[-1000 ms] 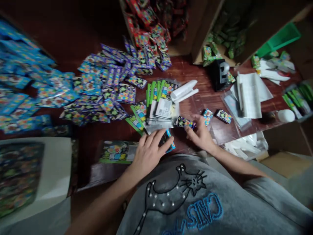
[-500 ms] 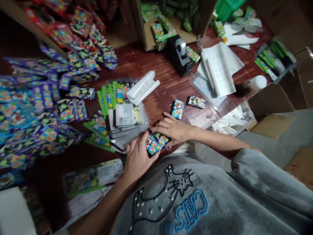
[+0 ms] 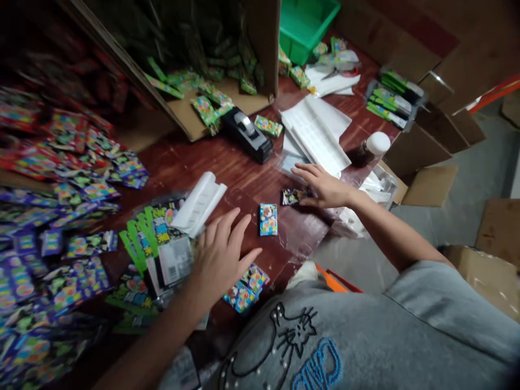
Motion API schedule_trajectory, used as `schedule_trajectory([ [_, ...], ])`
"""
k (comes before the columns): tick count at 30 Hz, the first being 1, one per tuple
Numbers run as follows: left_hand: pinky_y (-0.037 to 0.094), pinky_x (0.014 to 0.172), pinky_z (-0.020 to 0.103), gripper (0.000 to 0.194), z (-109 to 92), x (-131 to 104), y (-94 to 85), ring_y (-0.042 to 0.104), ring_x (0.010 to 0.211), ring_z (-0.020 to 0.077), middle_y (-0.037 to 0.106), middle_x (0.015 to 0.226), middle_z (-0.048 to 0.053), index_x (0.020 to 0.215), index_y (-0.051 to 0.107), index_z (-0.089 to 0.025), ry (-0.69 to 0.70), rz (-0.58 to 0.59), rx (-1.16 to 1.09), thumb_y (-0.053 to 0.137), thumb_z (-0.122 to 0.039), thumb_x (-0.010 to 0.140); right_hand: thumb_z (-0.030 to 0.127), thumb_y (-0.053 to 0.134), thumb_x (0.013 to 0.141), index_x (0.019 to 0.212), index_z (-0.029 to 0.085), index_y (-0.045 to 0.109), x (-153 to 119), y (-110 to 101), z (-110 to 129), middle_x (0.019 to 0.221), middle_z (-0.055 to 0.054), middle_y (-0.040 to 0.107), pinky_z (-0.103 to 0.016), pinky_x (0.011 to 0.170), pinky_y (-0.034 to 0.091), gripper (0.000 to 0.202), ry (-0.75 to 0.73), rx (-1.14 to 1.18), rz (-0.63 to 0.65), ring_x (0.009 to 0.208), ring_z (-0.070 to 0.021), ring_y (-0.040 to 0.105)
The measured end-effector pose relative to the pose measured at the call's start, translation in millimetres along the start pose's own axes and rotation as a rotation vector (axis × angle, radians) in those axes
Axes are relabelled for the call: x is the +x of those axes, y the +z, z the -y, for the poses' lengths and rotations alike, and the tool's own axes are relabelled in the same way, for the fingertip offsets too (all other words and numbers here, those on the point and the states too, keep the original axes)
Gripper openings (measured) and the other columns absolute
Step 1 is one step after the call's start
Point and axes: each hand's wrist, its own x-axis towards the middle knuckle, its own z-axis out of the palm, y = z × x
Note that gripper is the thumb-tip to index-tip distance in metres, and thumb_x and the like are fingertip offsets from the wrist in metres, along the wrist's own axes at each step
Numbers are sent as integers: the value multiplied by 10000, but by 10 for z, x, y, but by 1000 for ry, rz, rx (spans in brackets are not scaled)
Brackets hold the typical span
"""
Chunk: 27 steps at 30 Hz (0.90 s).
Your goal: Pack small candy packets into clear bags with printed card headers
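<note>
"Spreading its fingers wide above the dark red wooden table (image 3: 182,160), there's the left hand (image 3: 221,252), open, palm down!"

"What's by its thumb?"

"Two small printed packets, one blue and one purple (image 3: 247,287), side by side near the table's near edge. Touching the thumb or just under it? Can't tell from here."

"And the right hand (image 3: 323,187)?"

"Further along, towards the table's right end, fingers stretched out, at a small dark patterned packet (image 3: 292,196). It covers one end of it; whether it's gripping, I can't tell."

"I see a small bright-blue printed packet (image 3: 268,219) too!"

"Yes, lying alone between the hands. Left forearm's across a fanned stack of green-and-black printed flat bags (image 3: 162,244), with a rolled white sheet (image 3: 201,203) on top."

"Behind?"

"A black tape dispenser (image 3: 247,135) before the open brown cardboard box (image 3: 276,54) of green packets (image 3: 207,108), on the far side. White printed sheets (image 3: 314,135) just past the right hand, and a white-capped dark bottle (image 3: 376,143) at the near edge, close to the right corner."
</note>
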Motion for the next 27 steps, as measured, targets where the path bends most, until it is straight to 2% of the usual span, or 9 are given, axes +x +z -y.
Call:
schedule_trajectory([
  [2,469,1163,592,628,279,391,-123,535,1438,460,517,1620,257,1539,518,-142,-7,-21,61,643,-468,1016,547,696,991,1699,160,340,230,-172,-187,1692,-265,409,-680,1236,427,882,-50,-19,-60,1545,-429,438],
  [5,418,1218,608,666,913,865,-424,473,1489,470,475,1653,252,1558,526,-125,-161,-50,177,606,-493,1009,420,632,1012,1685,131,357,903,-404,-482,1690,-265,416,-656,1267,395,782,-56,-104,-145,1568,-412,418],
  [7,382,1250,590,697,1409,1044,-628,455,1506,458,488,1633,274,1575,496,-56,-318,19,263,598,-420,990,278,648,939,1686,74,344,1443,-511,-689,1727,-278,369,-657,1285,357,831,6,-201,-56,1600,-435,369],
  [11,506,1090,524,570,2221,981,-895,653,1286,433,682,1388,315,1466,578,13,-650,309,338,552,-282,979,234,766,740,1714,66,304,2252,-492,-926,1770,-254,331,-623,1286,357,1091,-24,-410,407,1599,-465,374],
  [14,541,980,445,454,2553,758,-964,723,1142,391,767,1250,244,1364,674,-82,-751,381,352,595,-295,971,370,742,721,1607,102,513,2487,-401,-1007,1637,-209,549,-554,1234,449,953,-120,-512,465,1475,-409,545],
  [18,501,1076,384,495,2736,640,-911,680,1274,353,743,1367,176,1357,687,-157,-724,402,315,730,-388,921,659,758,687,1411,77,649,2408,-547,-1141,1283,-306,695,-721,1069,527,935,-69,-553,292,1218,-530,645],
  [21,449,1171,422,608,2746,729,-793,633,1331,362,729,1376,164,1361,688,-156,-602,295,228,765,-544,898,916,567,770,1497,167,534,2055,-801,-1059,1297,-309,648,-758,1131,468,1044,-7,-481,-40,1305,-566,559],
  [24,417,1204,481,622,2769,921,-668,582,1380,384,695,1406,198,1377,677,-124,-602,127,183,693,-567,941,987,472,830,1492,253,502,1525,-899,-697,1228,-266,655,-669,1013,559,989,-27,-268,-220,1165,-473,644],
  [27,353,1241,580,765,2875,1156,-647,443,1502,447,584,1546,258,1449,612,-82,-700,-25,211,724,-605,902,820,711,868,1470,288,536,948,-728,-176,1173,-229,679,-558,862,631,823,-67,-52,-139,978,-359,706],
])
